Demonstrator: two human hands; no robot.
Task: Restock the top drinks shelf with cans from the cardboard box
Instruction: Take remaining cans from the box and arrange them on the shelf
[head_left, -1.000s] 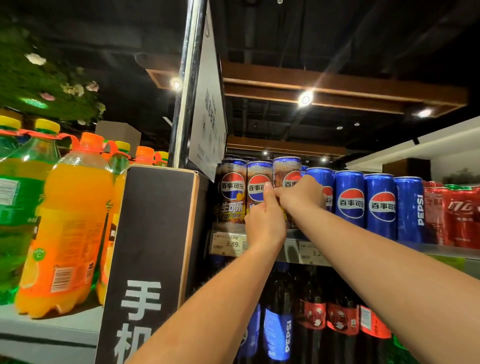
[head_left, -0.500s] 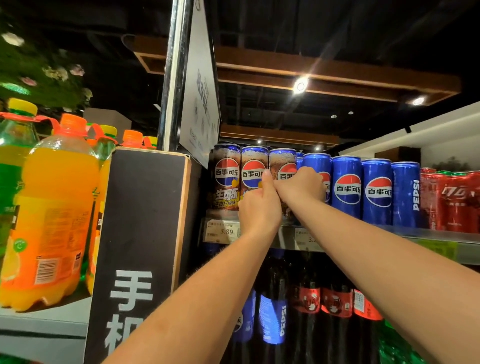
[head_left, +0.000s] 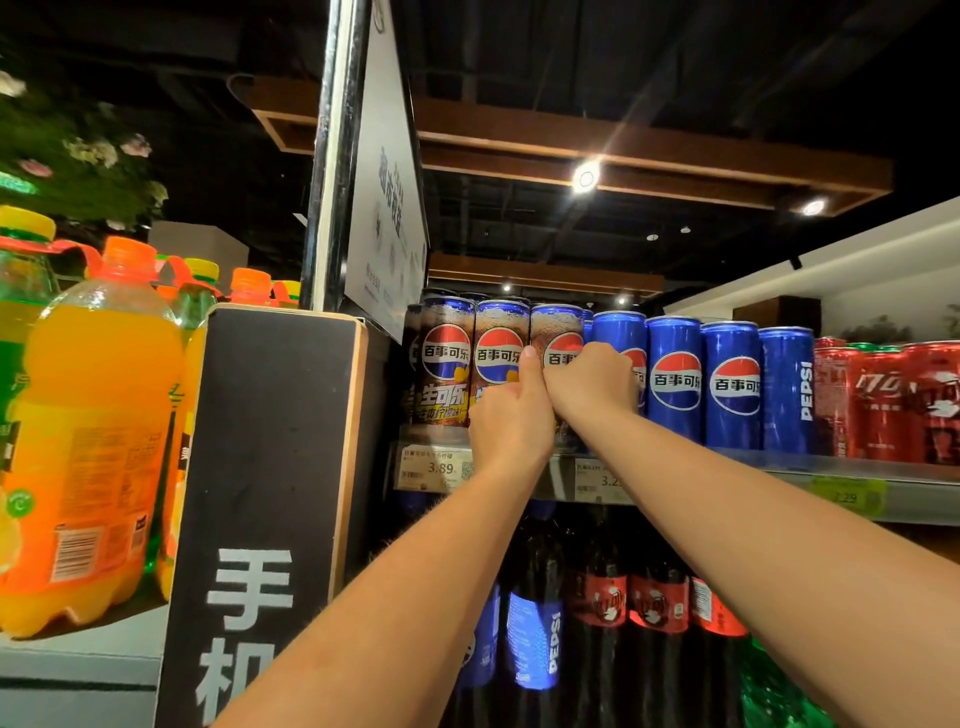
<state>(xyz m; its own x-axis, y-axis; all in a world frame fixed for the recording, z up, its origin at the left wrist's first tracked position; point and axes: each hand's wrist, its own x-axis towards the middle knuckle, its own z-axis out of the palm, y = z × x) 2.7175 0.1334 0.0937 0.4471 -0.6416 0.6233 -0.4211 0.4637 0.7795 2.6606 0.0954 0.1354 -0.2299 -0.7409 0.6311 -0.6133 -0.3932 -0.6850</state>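
Both my hands are raised to the top drinks shelf (head_left: 727, 470). My left hand (head_left: 511, 418) and my right hand (head_left: 592, 384) wrap around one tall brown Pepsi can (head_left: 555, 332) at the shelf's front edge, the left thumb pointing up along its side. Two more brown Pepsi cans (head_left: 447, 358) stand to its left. A row of blue Pepsi cans (head_left: 675, 384) stands to its right, touching my right hand. The cardboard box is out of view.
Red cola cans (head_left: 883, 400) fill the shelf's far right. Dark cola bottles (head_left: 597, 613) stand on the shelf below. A black signboard (head_left: 270, 493) and a pole (head_left: 332, 156) divide off orange soda bottles (head_left: 93, 431) on the left. Price tags (head_left: 434, 467) line the shelf edge.
Both hands stay clasped on the same brown can. The view has shifted slightly, so the shelf sits a little lower and to the left in the frame.
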